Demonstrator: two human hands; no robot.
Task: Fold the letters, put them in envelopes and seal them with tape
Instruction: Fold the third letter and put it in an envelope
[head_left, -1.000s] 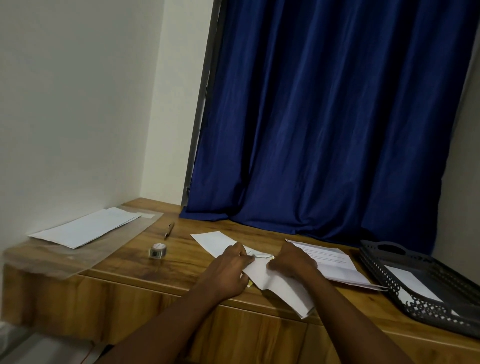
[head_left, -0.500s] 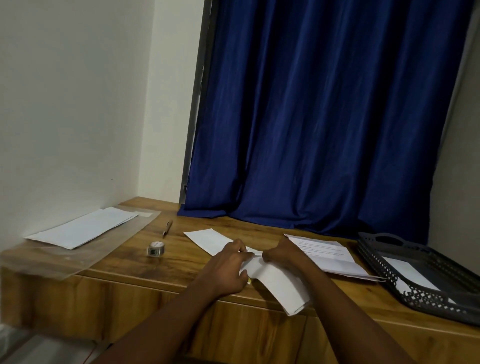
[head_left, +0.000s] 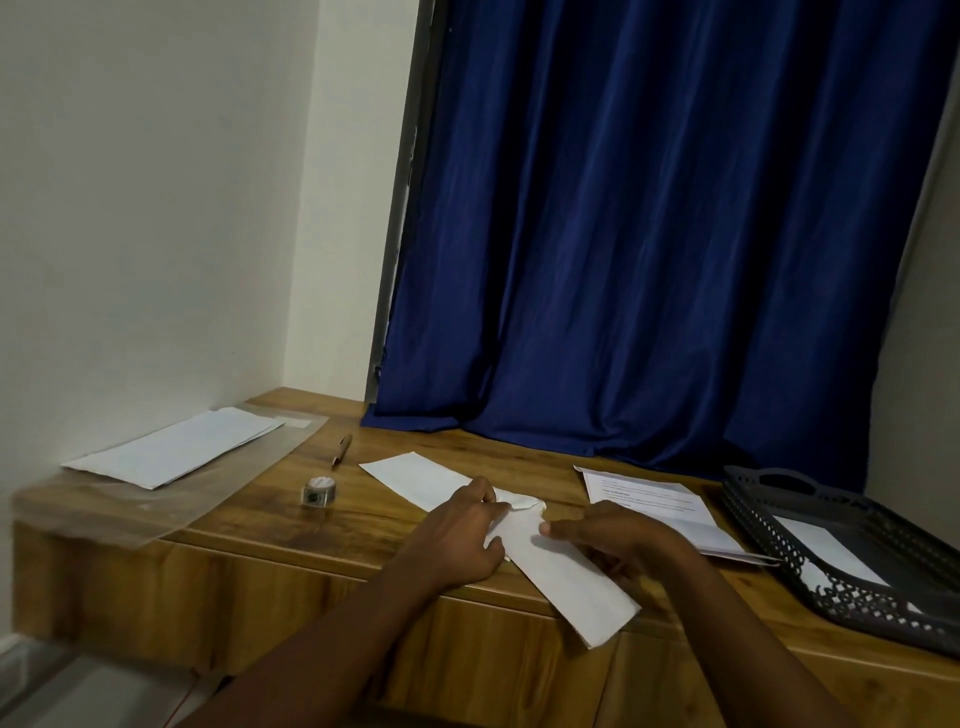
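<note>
Envelope (head_left: 566, 577) lies diagonally, far-left to near-right, on the tabletop (head_left: 363, 525); left hand (head_left: 457, 540) fingers pinch its flap end, right hand (head_left: 618, 535) fingers press it, nearly straight.

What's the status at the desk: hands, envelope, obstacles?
Left hand pinching envelope at its flap. Right hand pressing it flat. Tape roll untouched, left of envelope. Nothing blocking.

Tray (head_left: 769, 525) blocks right; tape (head_left: 318, 490) left.

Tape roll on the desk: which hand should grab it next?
Left, probably. The tape sits on the left side, nearer the left hand. The right hand is across the envelope, farther away.
</note>
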